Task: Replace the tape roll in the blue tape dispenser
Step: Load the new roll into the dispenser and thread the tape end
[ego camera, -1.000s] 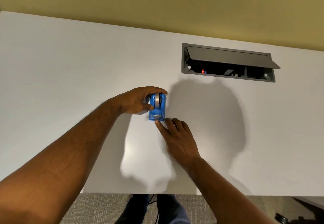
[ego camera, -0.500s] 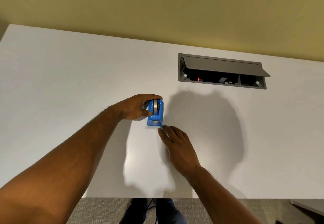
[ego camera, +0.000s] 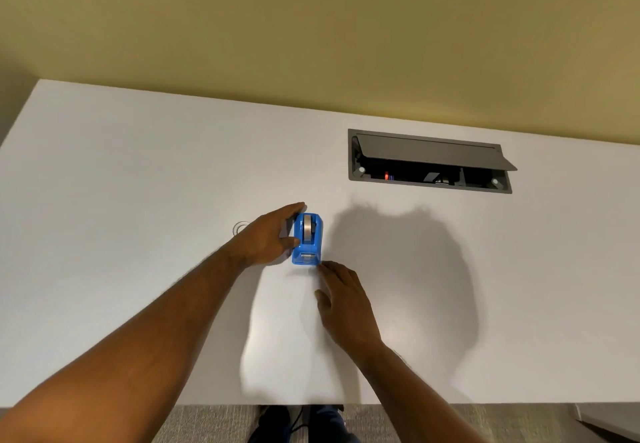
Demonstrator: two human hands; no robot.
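Observation:
The blue tape dispenser (ego camera: pixel 307 240) stands on the white table (ego camera: pixel 138 183), its cutter end toward me. A grey tape roll (ego camera: pixel 307 226) sits in its slot. My left hand (ego camera: pixel 266 234) lies against the dispenser's left side, its fingers straightened along the far left corner and its thumb touching the side wall. My right hand (ego camera: pixel 344 300) hovers flat just in front of the dispenser, fingers apart, with the index fingertip near its front right corner. It holds nothing. A faint clear ring (ego camera: pixel 240 228) lies on the table just left of my left hand.
A grey cable box (ego camera: pixel 429 162) with its lid propped open is sunk into the table at the back right. A yellow wall runs behind the table. The table's near edge is below my forearms, with carpet under it.
My left fingers, earlier curled over the dispenser's top, have drawn back to its left side. My right hand slid back from the cutter end. The view tilted up.

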